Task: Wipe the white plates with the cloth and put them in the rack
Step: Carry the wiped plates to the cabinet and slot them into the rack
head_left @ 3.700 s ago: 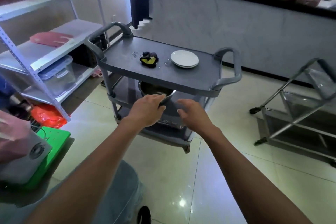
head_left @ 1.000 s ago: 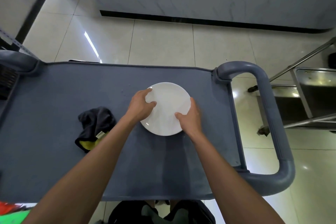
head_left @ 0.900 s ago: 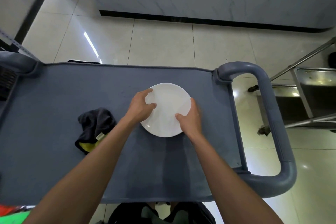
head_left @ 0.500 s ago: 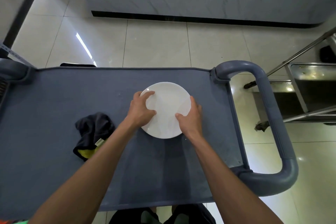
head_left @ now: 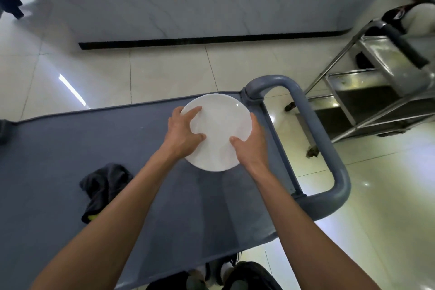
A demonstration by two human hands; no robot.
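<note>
A white plate (head_left: 217, 125) is held just above the back right part of the grey cart top (head_left: 58, 148); its shadow falls on the cart in front of it. My left hand (head_left: 182, 135) grips its left rim, fingers and thumb lying on the upper face. My right hand (head_left: 253, 146) grips the right rim, thumb on top and fingers curled under the edge. Whether a second plate lies under the top one cannot be seen. A crumpled dark cloth (head_left: 103, 186) with a yellow patch lies on the cart, left of my left forearm.
The cart's thick grey loop handle (head_left: 327, 148) stands at its right end, close to the plate. A stainless steel trolley (head_left: 376, 87) stands on the tiled floor to the right. A marble counter front (head_left: 188, 2) runs behind the cart.
Both hands reached the plate and took it by its rims. In the last half second the plate rose off the cart top and shifted toward the right handle.
</note>
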